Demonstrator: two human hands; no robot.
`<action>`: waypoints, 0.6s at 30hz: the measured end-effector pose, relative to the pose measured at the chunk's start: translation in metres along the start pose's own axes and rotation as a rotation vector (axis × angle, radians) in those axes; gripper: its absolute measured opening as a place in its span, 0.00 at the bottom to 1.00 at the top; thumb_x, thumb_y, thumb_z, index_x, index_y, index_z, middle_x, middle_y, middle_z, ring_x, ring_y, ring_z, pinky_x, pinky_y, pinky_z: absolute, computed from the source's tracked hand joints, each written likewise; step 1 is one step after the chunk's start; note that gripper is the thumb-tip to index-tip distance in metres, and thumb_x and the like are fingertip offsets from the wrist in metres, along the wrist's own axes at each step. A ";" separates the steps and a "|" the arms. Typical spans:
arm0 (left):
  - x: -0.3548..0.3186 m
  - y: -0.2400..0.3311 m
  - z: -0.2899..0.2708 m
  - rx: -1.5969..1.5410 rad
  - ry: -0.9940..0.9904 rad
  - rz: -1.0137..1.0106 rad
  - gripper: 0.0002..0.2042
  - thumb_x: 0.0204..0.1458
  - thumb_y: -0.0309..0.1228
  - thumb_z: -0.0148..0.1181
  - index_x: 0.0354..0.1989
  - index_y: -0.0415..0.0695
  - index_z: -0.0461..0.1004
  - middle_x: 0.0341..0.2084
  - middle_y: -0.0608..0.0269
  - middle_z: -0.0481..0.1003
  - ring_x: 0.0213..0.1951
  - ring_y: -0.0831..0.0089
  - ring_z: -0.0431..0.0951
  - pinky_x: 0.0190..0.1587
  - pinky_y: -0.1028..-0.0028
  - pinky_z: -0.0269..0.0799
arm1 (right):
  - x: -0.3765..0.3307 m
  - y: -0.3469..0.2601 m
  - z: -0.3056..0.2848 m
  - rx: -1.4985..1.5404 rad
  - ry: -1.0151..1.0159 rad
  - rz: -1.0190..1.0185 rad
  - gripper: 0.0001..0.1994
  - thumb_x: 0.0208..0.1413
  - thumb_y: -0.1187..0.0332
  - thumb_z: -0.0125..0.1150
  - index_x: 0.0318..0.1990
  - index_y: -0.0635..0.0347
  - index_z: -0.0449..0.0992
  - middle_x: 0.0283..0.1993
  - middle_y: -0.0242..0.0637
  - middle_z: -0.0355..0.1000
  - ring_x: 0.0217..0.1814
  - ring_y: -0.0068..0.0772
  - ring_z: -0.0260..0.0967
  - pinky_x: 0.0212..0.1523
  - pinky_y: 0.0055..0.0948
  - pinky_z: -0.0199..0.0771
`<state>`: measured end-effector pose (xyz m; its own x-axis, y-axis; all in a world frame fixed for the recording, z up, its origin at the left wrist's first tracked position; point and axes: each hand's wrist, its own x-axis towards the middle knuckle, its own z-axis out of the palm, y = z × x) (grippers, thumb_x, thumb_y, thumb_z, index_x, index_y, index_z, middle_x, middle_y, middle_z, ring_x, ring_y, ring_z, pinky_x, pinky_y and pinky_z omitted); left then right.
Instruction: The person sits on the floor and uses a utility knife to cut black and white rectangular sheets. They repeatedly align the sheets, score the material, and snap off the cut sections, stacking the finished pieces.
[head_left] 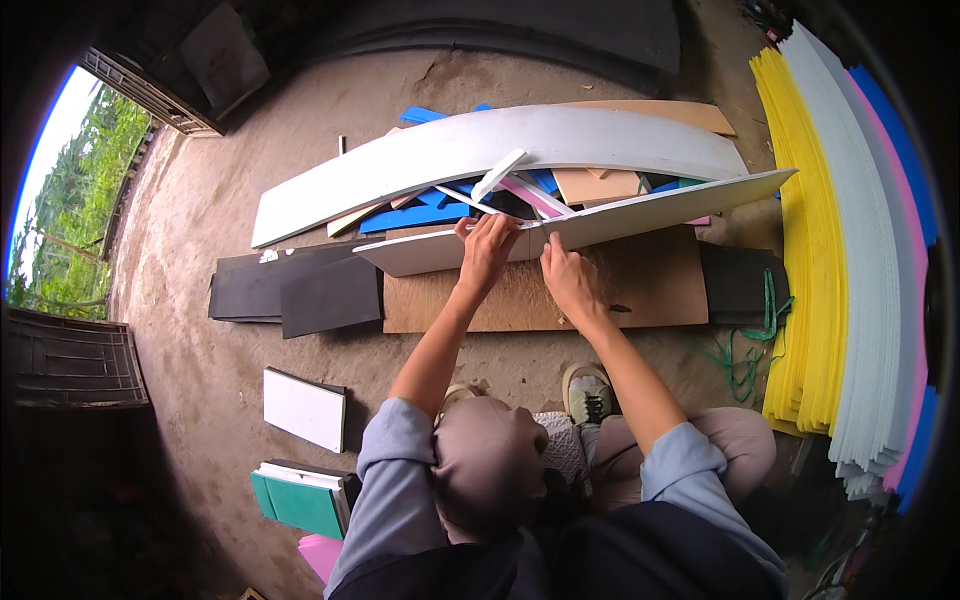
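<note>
Rough floor (195, 350); hands (489, 246) at thin white sheet (680, 205).

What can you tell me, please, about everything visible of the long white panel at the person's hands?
The long white panel is thin, plain and straight-edged, and looks like foam sheet. It is tipped up on its long side, face toward the person, above the brown board; contact below is unclear. A faint line crosses its face between the hands. The left hand grips its upper edge; the right hand is close beside that line, apparently pinching a slim dark item.
</note>
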<state>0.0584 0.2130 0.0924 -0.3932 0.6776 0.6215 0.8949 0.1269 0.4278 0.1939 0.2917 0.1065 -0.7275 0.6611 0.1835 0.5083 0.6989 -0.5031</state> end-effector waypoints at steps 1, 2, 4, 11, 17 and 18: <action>-0.001 0.002 -0.001 -0.037 -0.035 -0.020 0.05 0.46 0.30 0.59 0.29 0.51 0.70 0.25 0.76 0.73 0.33 0.77 0.72 0.45 0.65 0.48 | -0.004 0.000 0.003 0.022 0.004 0.010 0.09 0.58 0.64 0.43 0.39 0.60 0.63 0.16 0.50 0.68 0.21 0.53 0.70 0.18 0.47 0.67; -0.002 0.004 -0.002 -0.041 -0.049 -0.031 0.05 0.45 0.30 0.60 0.29 0.51 0.70 0.25 0.76 0.73 0.33 0.76 0.72 0.45 0.64 0.49 | -0.007 -0.001 0.006 0.051 0.000 0.027 0.09 0.59 0.64 0.43 0.40 0.60 0.64 0.16 0.50 0.68 0.21 0.53 0.70 0.18 0.47 0.67; -0.002 0.004 -0.002 -0.046 -0.067 -0.048 0.06 0.45 0.31 0.61 0.29 0.50 0.70 0.25 0.76 0.73 0.34 0.75 0.72 0.45 0.64 0.49 | -0.009 -0.007 0.010 0.109 0.000 0.051 0.10 0.59 0.63 0.43 0.41 0.60 0.64 0.16 0.51 0.68 0.21 0.54 0.70 0.19 0.47 0.68; 0.005 -0.003 -0.005 -0.042 -0.132 -0.079 0.09 0.44 0.32 0.62 0.31 0.49 0.68 0.26 0.74 0.74 0.34 0.71 0.72 0.44 0.61 0.51 | -0.013 -0.021 0.014 -0.083 -0.022 0.054 0.10 0.57 0.65 0.46 0.41 0.63 0.64 0.16 0.47 0.70 0.20 0.47 0.72 0.19 0.40 0.73; 0.008 -0.001 -0.004 -0.056 -0.124 -0.092 0.09 0.43 0.30 0.62 0.31 0.49 0.68 0.26 0.73 0.74 0.35 0.70 0.73 0.43 0.61 0.50 | -0.005 -0.030 0.013 -0.149 -0.107 0.149 0.11 0.54 0.68 0.47 0.40 0.67 0.65 0.21 0.49 0.72 0.25 0.49 0.74 0.24 0.41 0.75; 0.008 -0.001 -0.003 -0.061 -0.120 -0.099 0.09 0.43 0.30 0.63 0.31 0.49 0.68 0.26 0.73 0.74 0.35 0.70 0.73 0.43 0.62 0.50 | -0.002 -0.032 0.015 -0.152 -0.099 0.160 0.10 0.54 0.69 0.47 0.39 0.68 0.66 0.22 0.50 0.72 0.27 0.50 0.74 0.26 0.41 0.76</action>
<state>0.0538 0.2160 0.0989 -0.4474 0.7459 0.4935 0.8372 0.1552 0.5244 0.1727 0.2641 0.1094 -0.6698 0.7422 0.0247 0.6789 0.6255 -0.3846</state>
